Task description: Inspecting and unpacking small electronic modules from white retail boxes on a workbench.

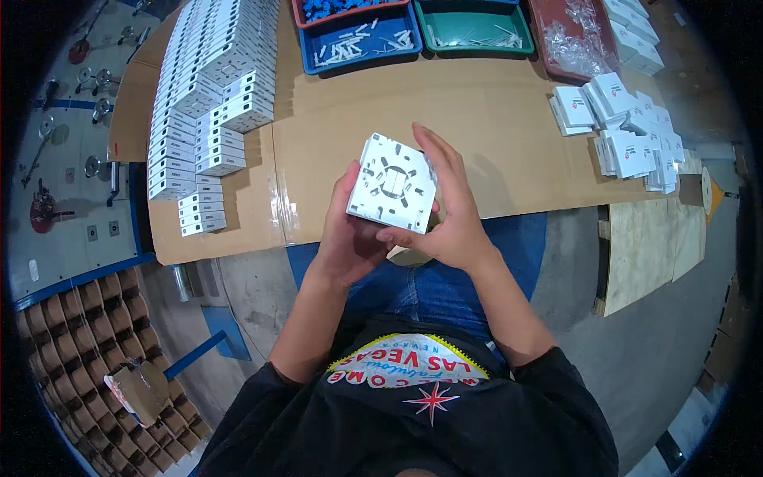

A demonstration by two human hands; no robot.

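Above the near edge of the cardboard-covered table (342, 103), I hold a white square slotted box (393, 182). Its upward face shows a round pattern in the middle with dark slots around it; whether these are cut or printed I cannot tell. My left hand (346, 234) is closed around its left and lower side. Along the right side lies my right hand (457, 211), its thumb at the lower edge and its fingers reaching up past the corner. The underside of the box is hidden.
Tall stacks of white boxes (179, 127) stand at the left. Along the back are a blue bin (362, 62) with white plastic pieces, a green bin (477, 49) and a reddish bin (548, 71) of clear bags. White flat boxes (632, 151) lie piled right.
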